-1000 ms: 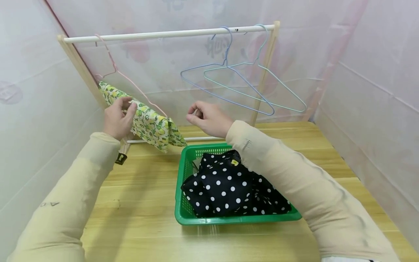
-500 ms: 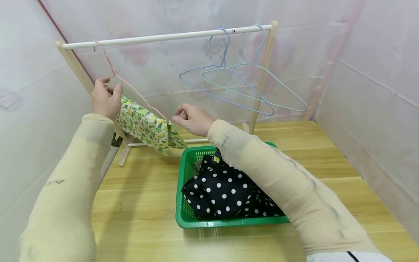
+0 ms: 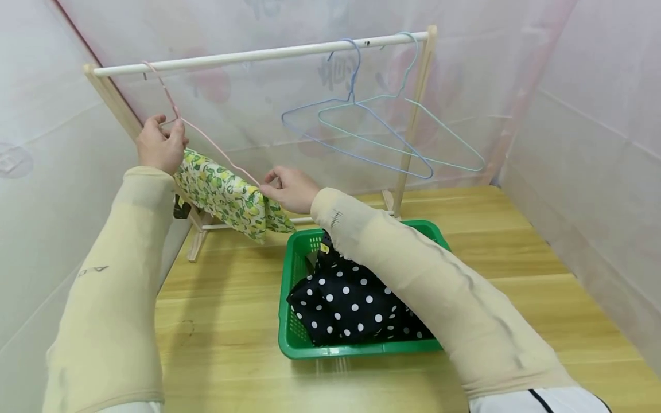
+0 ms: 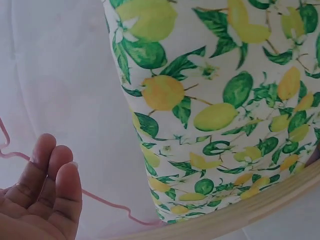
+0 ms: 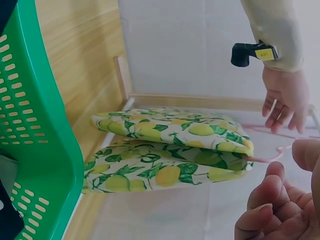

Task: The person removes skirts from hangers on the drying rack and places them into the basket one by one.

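Note:
A pink wire hanger (image 3: 175, 110) hangs at the left end of the rack's white rod. Yellow-and-green lemon-print cloth (image 3: 222, 192) is folded over its lower bar, and two layers show in the right wrist view. My left hand (image 3: 159, 143) is at the hanger's left shoulder with loosely bent fingers; in the left wrist view the fingers (image 4: 67, 187) overlap the pink wire. My right hand (image 3: 293, 189) is at the hanger's right end, thumb and forefinger beside the wire. In the right wrist view a gap shows between that thumb (image 5: 306, 154) and the fingertips.
A blue hanger (image 3: 353, 96) and a mint hanger (image 3: 401, 92) hang on the rod's (image 3: 258, 55) right part. The green basket (image 3: 361, 349) under my right forearm holds black polka-dot cloth (image 3: 351, 298). Wooden posts (image 3: 420, 103) support the rod.
My left hand has moved up and left from the lemon-print cloth to the hanger's shoulder. My right hand has moved left to the hanger's right end.

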Motion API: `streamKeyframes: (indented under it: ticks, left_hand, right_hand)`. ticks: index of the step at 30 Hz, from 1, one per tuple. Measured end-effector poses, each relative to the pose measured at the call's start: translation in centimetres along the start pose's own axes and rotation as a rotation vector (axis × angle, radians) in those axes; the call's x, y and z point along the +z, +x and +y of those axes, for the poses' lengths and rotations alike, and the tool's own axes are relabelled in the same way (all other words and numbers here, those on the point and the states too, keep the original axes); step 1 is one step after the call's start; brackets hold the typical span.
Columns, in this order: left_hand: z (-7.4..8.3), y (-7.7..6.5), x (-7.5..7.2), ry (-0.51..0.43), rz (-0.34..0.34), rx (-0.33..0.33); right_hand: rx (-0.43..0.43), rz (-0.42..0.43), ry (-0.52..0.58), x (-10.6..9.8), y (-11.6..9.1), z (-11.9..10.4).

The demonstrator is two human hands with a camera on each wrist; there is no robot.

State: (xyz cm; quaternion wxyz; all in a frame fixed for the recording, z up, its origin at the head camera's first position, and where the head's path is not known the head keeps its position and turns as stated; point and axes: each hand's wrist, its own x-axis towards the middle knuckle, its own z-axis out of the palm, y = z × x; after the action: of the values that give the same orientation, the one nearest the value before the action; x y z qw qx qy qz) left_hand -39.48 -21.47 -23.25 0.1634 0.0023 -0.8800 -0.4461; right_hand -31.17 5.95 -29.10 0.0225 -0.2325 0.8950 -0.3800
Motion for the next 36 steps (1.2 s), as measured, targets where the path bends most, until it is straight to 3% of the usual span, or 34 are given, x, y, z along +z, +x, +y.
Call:
streamKeyframes:
  ticks: [9,23,30,36]
  left_hand:
    - [0.6,1.0,0.1,-0.143,0.032,-0.043]
    - [0.8,1.7,0.1,-0.19,0.133,0.062]
    - [1.0,1.5,-0.1,-0.247,0.126,0.033]
    - [1.0,1.1,0.1,-0.223,0.145,0.046]
  right_hand:
    - [-0.027,0.001,0.024,0.7,0.5,-0.4]
    - [-0.067,-0.051,0.03,1.6,0.6,-1.1]
    - [-0.072,-0.041,0.012,2.0,0.6,-1.2]
    - [-0.097,-0.059,0.01,2.3,0.6,-1.3]
